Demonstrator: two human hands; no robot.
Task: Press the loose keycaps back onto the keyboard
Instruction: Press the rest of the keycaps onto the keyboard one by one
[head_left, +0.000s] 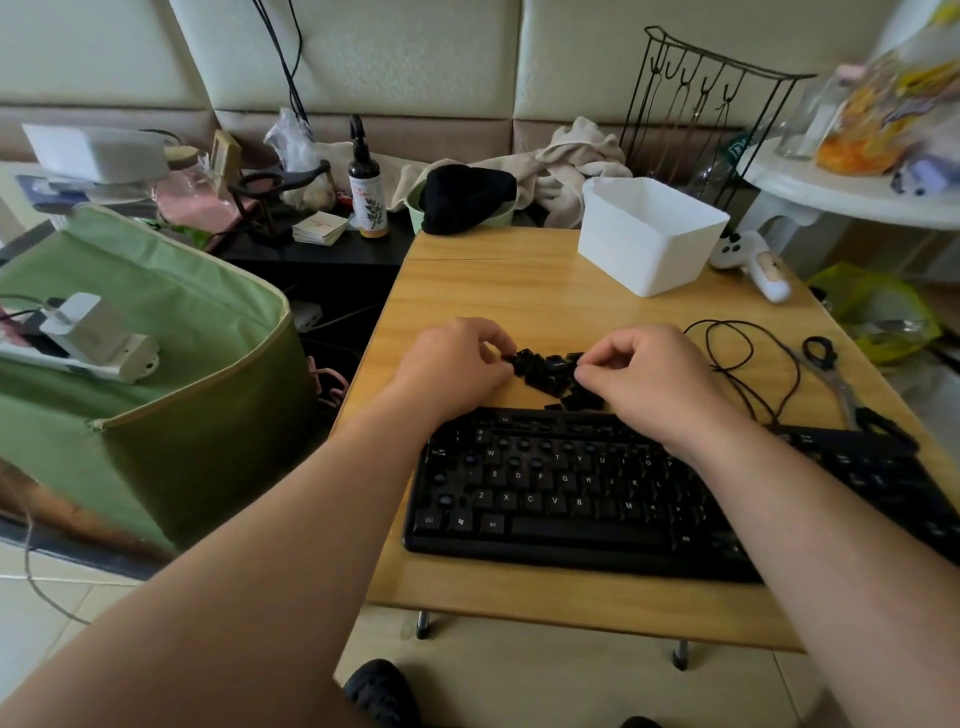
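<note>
Early stage: left hand (457, 371) and right hand (649, 379) pinch small black plastic keycaps (550, 371) (piled on worktop); black keyboard (561, 493) shows several bare switches.

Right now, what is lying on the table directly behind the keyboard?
A pile of loose black keycaps lies just behind the keyboard, with the left hand and right hand picking at it. Both hands cover the pile's ends, so its full count is hidden.
</note>
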